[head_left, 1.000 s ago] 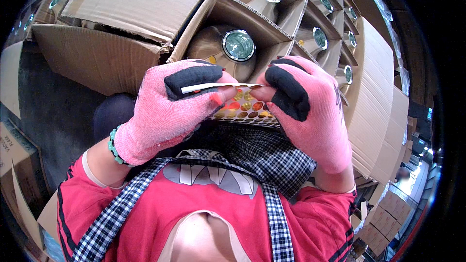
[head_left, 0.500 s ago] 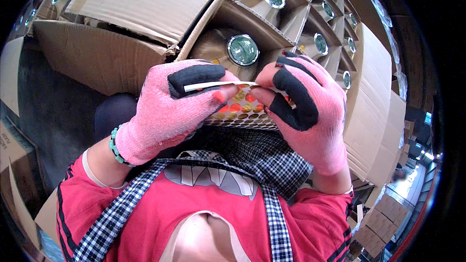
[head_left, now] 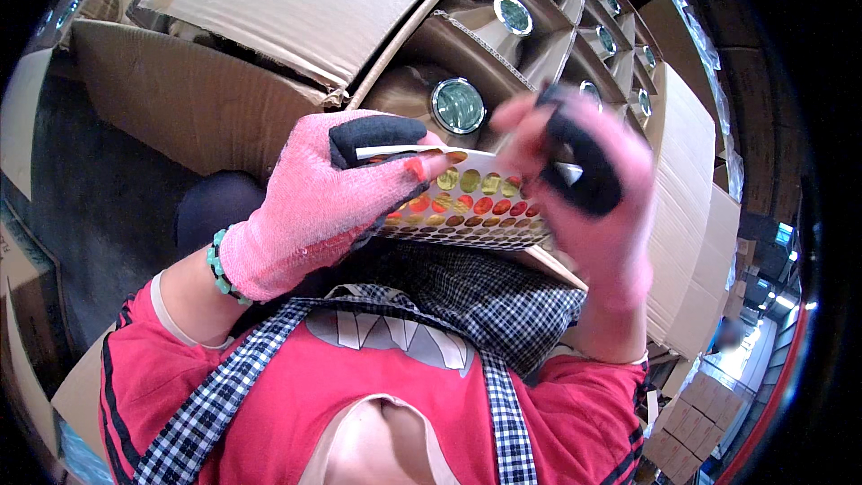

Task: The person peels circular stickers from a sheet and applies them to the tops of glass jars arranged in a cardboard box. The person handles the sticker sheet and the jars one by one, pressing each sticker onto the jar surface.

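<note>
My left hand, in a pink glove with black-covered fingers, pinches the edge of a sheet of round stickers. Rows of gold and red shiny dots cover the sheet, and its upper edge curls into a white strip. Past the sheet's right end is my right hand, gloved alike and raised over the carton's near cells. Motion smears its fingers, so I cannot make out whether anything is in them. Just beyond the sheet, a vessel with a round, silvery-rimmed greenish top stands in a cardboard cell.
Cardboard dividers split the open carton into cells with several similar vessels. A carton flap lies at the upper left, another flap hangs at the right. Stacked boxes stand at the lower right. A checked apron covers my lap.
My right hand has come away from the sheet's edge, up and slightly right, and is now blurred. My left hand keeps its pinch, and more of the dotted sheet shows.
</note>
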Motion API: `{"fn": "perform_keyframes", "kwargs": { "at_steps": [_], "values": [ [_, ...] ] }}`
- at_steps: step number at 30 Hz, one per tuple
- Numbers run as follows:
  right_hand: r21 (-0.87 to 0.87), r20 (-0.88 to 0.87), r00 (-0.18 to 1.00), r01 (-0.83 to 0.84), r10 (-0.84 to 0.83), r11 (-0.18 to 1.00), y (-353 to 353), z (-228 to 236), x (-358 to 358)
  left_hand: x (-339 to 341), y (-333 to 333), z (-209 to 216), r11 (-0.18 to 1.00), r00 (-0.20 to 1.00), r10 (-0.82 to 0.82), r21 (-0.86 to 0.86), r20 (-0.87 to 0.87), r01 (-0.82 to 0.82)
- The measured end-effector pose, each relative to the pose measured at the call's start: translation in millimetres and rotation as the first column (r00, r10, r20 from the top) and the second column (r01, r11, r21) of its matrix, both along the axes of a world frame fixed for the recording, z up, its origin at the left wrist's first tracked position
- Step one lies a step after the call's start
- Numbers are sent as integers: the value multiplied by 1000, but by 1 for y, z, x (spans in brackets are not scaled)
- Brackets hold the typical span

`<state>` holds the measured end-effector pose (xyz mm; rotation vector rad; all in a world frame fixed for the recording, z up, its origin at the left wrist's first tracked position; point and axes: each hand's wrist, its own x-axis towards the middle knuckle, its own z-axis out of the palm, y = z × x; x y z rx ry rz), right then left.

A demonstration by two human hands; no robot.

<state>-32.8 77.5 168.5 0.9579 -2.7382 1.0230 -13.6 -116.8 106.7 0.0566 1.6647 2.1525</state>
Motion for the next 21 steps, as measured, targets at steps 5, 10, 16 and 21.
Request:
{"fn": "perform_keyframes", "kwargs": {
  "at_steps": [5, 10, 16, 21],
  "values": [
    [172, -92, 983, 171, -157, 970, 22, -33, -97, 4, 7, 0, 1000, 999, -7, -9, -35, 7],
    [637, -129, 988, 152, -90, 756, 18, -76, -153, 9, 10, -7, 999, 996, -34, -40, -88, 31],
    [719, -418, 905, 384, -81, 579, 8, -81, -148, 10, 7, 0, 998, 997, -28, -57, -74, 24],
    [303, -421, 880, 365, -220, 880, 22, -37, -121, 11, 2, -3, 998, 984, 5, -63, -181, -16]
  ]
}}
